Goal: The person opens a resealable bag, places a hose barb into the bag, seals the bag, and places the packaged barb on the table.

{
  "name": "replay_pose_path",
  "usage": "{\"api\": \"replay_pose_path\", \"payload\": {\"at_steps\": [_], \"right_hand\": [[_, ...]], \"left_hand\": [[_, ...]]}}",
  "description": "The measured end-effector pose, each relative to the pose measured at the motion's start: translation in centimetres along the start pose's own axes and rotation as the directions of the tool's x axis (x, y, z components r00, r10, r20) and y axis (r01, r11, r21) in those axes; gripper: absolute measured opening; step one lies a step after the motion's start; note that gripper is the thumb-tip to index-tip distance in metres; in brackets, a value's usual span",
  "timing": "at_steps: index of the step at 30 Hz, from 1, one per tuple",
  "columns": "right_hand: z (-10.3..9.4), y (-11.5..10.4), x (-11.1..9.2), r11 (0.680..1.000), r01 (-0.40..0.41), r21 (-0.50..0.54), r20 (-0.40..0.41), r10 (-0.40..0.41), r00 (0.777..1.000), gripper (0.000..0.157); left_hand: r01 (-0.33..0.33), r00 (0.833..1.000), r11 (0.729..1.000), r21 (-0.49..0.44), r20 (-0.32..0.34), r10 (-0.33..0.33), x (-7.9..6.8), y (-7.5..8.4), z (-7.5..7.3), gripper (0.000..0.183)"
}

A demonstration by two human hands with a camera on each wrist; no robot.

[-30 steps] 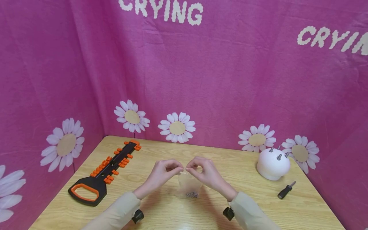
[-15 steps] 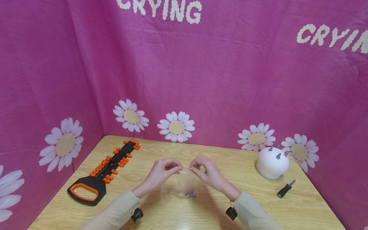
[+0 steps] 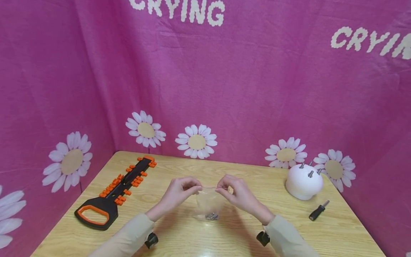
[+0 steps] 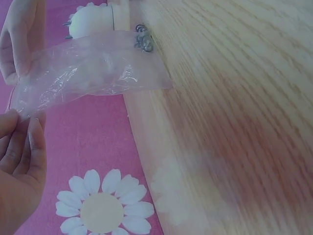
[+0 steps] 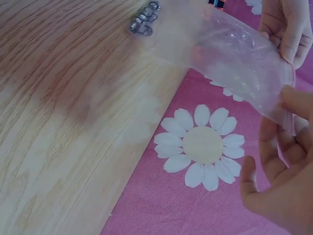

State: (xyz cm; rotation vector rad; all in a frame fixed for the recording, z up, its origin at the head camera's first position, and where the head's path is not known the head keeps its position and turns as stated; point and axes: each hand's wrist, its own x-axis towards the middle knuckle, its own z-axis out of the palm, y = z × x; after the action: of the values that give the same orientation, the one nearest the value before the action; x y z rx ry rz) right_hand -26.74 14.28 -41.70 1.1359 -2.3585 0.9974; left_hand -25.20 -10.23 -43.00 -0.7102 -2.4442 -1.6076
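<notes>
A clear zip bag [image 3: 209, 201] hangs upright between both hands, its top edge with a thin reddish line stretched between them. Several small shiny metal pieces [image 3: 212, 216] lie at the bottom of the bag, close over the table. My left hand [image 3: 181, 192] pinches the top edge at its left end between thumb and fingertips. At the right end of that edge, my right hand [image 3: 237, 194] pinches the plastic the same way. In the right wrist view the metal pieces [image 5: 145, 18] look like rounded nuts or rings bunched in a corner of the bag [image 5: 234, 54].
On the left of the wooden table [image 3: 179, 235] lies a black rack with orange clips [image 3: 123, 187]. A white rounded body with metal studs [image 3: 304, 182] stands at the right. In front of it is a black-handled screwdriver [image 3: 319, 210]. A pink curtain [image 3: 244, 89] rises behind.
My right hand has slid right, away from the left hand, so more of the bag's top edge shows between them. The bag has shifted slightly left. The left hand barely moved.
</notes>
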Motion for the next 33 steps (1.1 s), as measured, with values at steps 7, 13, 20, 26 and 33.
{"api": "replay_pose_path", "payload": {"at_steps": [7, 13, 20, 26, 33], "right_hand": [[-0.4, 0.2, -0.5, 0.997, -0.072, 0.012, -0.005, 0.072, 0.997, 0.009], [-0.7, 0.3, -0.6, 0.999, -0.043, 0.004, 0.01, 0.043, 0.999, 0.009], [-0.6, 0.2, -0.7, 0.996, -0.094, 0.011, 0.012, 0.094, 0.996, 0.003], [-0.7, 0.2, -0.8, 0.996, -0.088, 0.007, 0.02, 0.088, 0.996, 0.004], [-0.5, 0.1, -0.6, 0.994, -0.086, 0.069, 0.033, 0.084, 0.996, 0.005]], "left_hand": [[0.014, 1.0, 1.0, 0.01, -0.022, -0.014, -0.1, -0.1, -0.3, 0.01], [0.041, 0.999, 0.999, -0.005, -0.012, -0.041, -0.3, -0.1, -0.6, 0.011], [0.039, 0.999, 0.999, 0.005, -0.001, -0.039, -0.5, -0.4, -1.1, 0.011], [0.044, 0.999, 0.999, -0.001, 0.001, -0.044, -0.8, -0.4, -1.4, 0.012], [0.077, 0.997, 0.996, -0.033, -0.003, -0.077, -0.8, -0.1, -1.5, 0.014]]}}
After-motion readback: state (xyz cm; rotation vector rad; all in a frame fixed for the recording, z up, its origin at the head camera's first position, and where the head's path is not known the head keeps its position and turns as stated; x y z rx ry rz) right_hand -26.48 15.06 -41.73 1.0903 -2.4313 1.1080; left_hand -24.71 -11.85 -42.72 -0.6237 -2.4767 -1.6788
